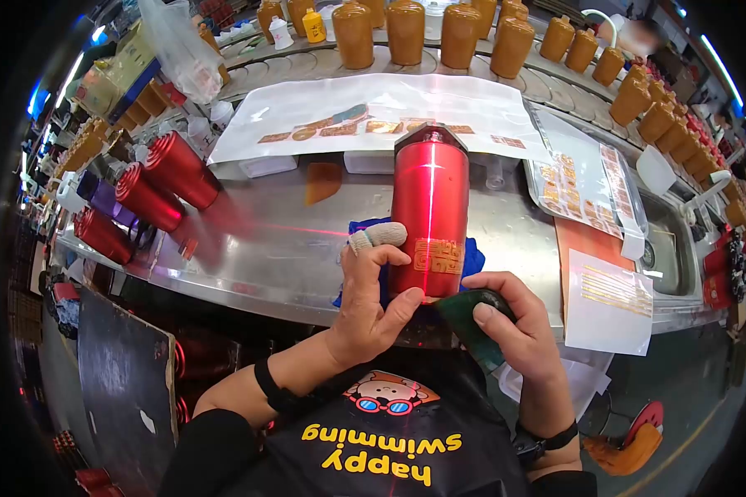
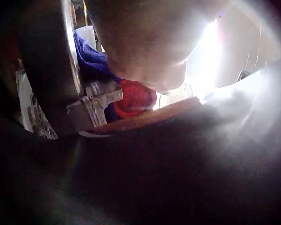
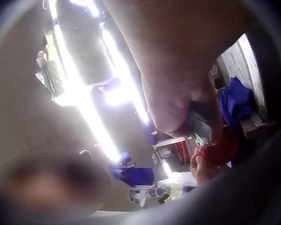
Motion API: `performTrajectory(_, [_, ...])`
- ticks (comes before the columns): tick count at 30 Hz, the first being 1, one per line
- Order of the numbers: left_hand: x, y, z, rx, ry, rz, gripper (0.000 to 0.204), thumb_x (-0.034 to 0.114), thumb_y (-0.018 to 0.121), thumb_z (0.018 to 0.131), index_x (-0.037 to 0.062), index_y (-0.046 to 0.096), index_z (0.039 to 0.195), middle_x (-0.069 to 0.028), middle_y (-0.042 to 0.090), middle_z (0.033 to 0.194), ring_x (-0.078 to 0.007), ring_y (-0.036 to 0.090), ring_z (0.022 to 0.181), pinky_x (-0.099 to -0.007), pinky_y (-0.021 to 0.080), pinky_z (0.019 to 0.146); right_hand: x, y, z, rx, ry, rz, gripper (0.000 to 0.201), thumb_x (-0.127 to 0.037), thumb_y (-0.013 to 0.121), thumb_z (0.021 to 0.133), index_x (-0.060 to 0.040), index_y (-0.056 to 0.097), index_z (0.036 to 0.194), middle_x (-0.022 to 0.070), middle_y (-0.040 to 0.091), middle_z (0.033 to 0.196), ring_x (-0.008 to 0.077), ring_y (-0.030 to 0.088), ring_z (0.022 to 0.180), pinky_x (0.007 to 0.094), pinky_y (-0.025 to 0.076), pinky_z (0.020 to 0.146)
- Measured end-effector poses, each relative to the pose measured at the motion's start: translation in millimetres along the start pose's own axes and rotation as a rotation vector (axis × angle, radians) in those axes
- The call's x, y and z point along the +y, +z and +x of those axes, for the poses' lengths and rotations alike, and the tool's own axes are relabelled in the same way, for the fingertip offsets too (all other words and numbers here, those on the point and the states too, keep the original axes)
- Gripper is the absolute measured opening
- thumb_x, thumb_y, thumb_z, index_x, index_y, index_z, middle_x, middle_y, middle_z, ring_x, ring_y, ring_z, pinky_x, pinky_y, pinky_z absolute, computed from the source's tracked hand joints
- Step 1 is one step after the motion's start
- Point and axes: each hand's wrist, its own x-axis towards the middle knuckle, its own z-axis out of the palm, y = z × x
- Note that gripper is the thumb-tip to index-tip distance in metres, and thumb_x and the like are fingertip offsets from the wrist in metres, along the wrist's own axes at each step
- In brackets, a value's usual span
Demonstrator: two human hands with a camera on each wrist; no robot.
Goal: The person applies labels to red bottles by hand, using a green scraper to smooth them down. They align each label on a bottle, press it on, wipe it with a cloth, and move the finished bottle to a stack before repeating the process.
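Observation:
A shiny red bottle (image 1: 431, 190) with a dark faceted far end lies over a blue cloth (image 1: 475, 258). A gold patterned decal (image 1: 439, 256) sits on its near part. My left hand (image 1: 365, 290) holds the bottle's near left side, the thumb against its lower edge; one finger wears a pale finger cot (image 1: 378, 238). In my right hand (image 1: 514, 323), fingers and thumb pinch a dark green scraper (image 1: 470, 321), its edge close to the bottle's near end. The right wrist view shows the scraper (image 3: 201, 124) beside the bottle (image 3: 222, 152). The left wrist view is mostly dark.
More red bottles (image 1: 178, 170) stand at the left of the metal table (image 1: 273, 215). A white sheet with decals (image 1: 249, 108) lies behind. To the right are a decal tray (image 1: 555, 186), a paper with gold strips (image 1: 609, 302) and a sink (image 1: 663, 248). Brown bottles (image 1: 406, 33) line the back.

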Motion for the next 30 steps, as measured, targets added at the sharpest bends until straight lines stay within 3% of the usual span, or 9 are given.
performTrajectory(3, [1.4,0.0,-2.7,-0.032,-0.038,-0.007,0.038,0.016,0.064,0.089,0.0056,0.044,0.119,-0.0174,0.042,0.13,-0.0304,0.039,0.122,-0.0401,0.027,0.107,-1.5,3.9,3.6,0.009,-0.029,-0.028,0.028,-0.007,0.056,0.095,0.001,0.053,0.121,0.0054,0.065,0.096,0.0097,0.063,0.08,0.0236,0.051,0.07])
performTrajectory(5, [1.2,1.7,-0.5,0.013,0.029,0.02,0.04,0.016,0.067,0.085,0.0056,0.047,0.118,-0.0196,0.046,0.128,-0.0344,0.04,0.117,-0.0432,0.028,0.104,-1.2,5.2,4.7,0.004,-0.067,-0.058,0.028,-0.007,0.056,0.095,0.0012,0.053,0.121,0.0054,0.065,0.095,0.0098,0.063,0.08,0.0237,0.051,0.069])
performTrajectory(11, [5.7,1.6,-0.9,0.007,0.021,0.024,0.04,0.016,0.067,0.085,0.0055,0.047,0.118,-0.0201,0.045,0.13,-0.0348,0.04,0.118,-0.0435,0.028,0.104,-8.7,7.5,1.0,0.009,0.017,0.04,0.028,-0.008,0.057,0.095,0.0013,0.054,0.121,0.0054,0.064,0.098,0.0095,0.063,0.081,0.0236,0.051,0.071])
performTrajectory(14, [4.0,2.7,-0.7,0.017,0.035,0.01,0.04,0.016,0.067,0.085,0.0054,0.047,0.118,-0.02,0.046,0.13,-0.0349,0.04,0.118,-0.0434,0.028,0.104,-2.5,4.7,2.0,0.024,-0.036,-0.042,0.028,-0.008,0.057,0.094,0.0014,0.054,0.12,0.0058,0.064,0.097,0.0098,0.063,0.08,0.0238,0.052,0.071])
performTrajectory(17, [4.1,-1.1,-0.9,-0.041,0.019,0.043,0.038,0.016,0.063,0.089,0.0053,0.043,0.12,-0.0178,0.04,0.132,-0.0297,0.037,0.125,-0.0398,0.026,0.108,-0.2,5.0,2.5,0.042,-0.052,-0.059,0.027,-0.008,0.056,0.094,0.0014,0.054,0.12,0.006,0.065,0.097,0.0099,0.063,0.08,0.0241,0.052,0.07])
performTrajectory(20, [3.9,3.4,-0.9,0.016,0.029,0.032,0.039,0.017,0.066,0.086,0.0055,0.047,0.118,-0.0194,0.045,0.13,-0.0347,0.04,0.118,-0.0431,0.028,0.104,-1.7,5.6,3.2,0.033,-0.018,-0.035,0.027,-0.008,0.056,0.094,0.0012,0.054,0.12,0.0059,0.065,0.097,0.0097,0.063,0.08,0.0241,0.052,0.071])
performTrajectory(23, [1.8,2.5,-0.4,0.016,0.027,-0.022,0.039,0.017,0.066,0.086,0.0055,0.047,0.118,-0.0192,0.045,0.13,-0.0344,0.04,0.118,-0.0429,0.028,0.104,-5.1,6.1,-0.3,0.076,0.028,-0.017,0.027,-0.009,0.057,0.092,0.0008,0.057,0.117,0.0056,0.067,0.096,0.01,0.06,0.087,0.0264,0.049,0.079])
performTrajectory(29, [10.1,0.7,1.7,-0.028,0.038,0.071,0.036,0.012,0.061,0.089,0.0054,0.043,0.119,-0.0173,0.04,0.131,-0.0287,0.037,0.125,-0.0386,0.026,0.109,-7.1,6.3,0.6,0.084,0.024,-0.015,0.026,-0.008,0.057,0.092,0.0008,0.057,0.117,0.0055,0.066,0.094,0.01,0.061,0.085,0.0266,0.05,0.077])
performTrajectory(30, [7.6,1.5,0.3,-0.022,-0.006,-0.02,0.036,0.012,0.062,0.089,0.0054,0.043,0.119,-0.0174,0.04,0.131,-0.0288,0.037,0.125,-0.0387,0.026,0.108,-6.7,6.9,0.7,0.083,0.026,-0.009,0.026,-0.008,0.057,0.092,0.0008,0.057,0.117,0.0054,0.066,0.094,0.0099,0.06,0.085,0.0265,0.05,0.076])
